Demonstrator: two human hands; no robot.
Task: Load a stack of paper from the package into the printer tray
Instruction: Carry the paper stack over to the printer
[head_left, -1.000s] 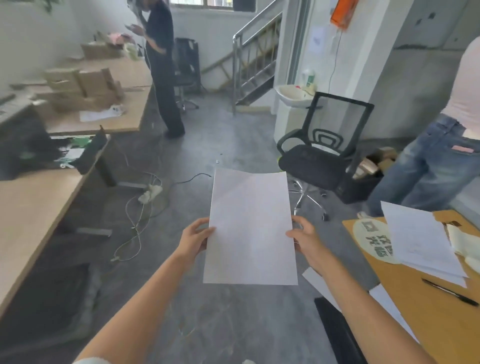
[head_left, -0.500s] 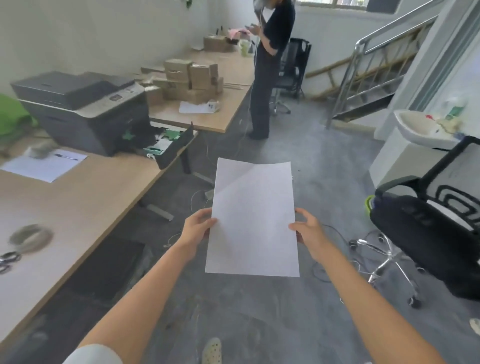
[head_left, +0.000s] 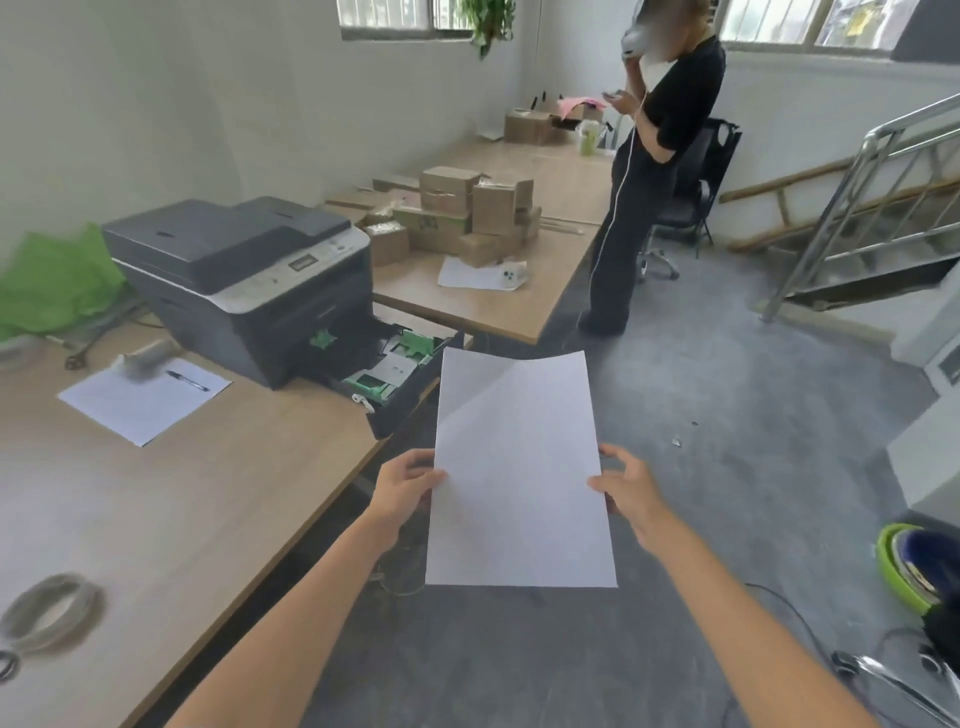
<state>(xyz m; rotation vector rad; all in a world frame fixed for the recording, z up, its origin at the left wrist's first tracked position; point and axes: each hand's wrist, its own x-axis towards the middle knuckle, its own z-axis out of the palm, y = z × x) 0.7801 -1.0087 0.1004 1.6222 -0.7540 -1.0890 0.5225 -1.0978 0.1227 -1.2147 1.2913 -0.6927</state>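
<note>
I hold a white stack of paper (head_left: 519, 467) flat in front of me over the grey floor. My left hand (head_left: 405, 486) grips its left edge and my right hand (head_left: 626, 491) grips its right edge. A dark grey printer (head_left: 244, 270) stands on the wooden table (head_left: 156, 519) to my left. Its paper tray (head_left: 395, 374) is pulled out toward me, with green guides inside, and hangs past the table edge. The paper's far edge is just right of the tray's front corner. No paper package is in view.
A loose sheet with a pen (head_left: 143, 397) lies on the table near the printer. Cardboard boxes (head_left: 457, 215) are stacked on a second table behind. A person in black (head_left: 644, 197) stands by it. A metal stair railing (head_left: 852, 208) is at right; cables (head_left: 810, 629) lie on the floor.
My view has swung left and closer to the printer, which now sits larger and nearer the centre. The office chair has left the view. Both hands keep the same hold on the paper.
</note>
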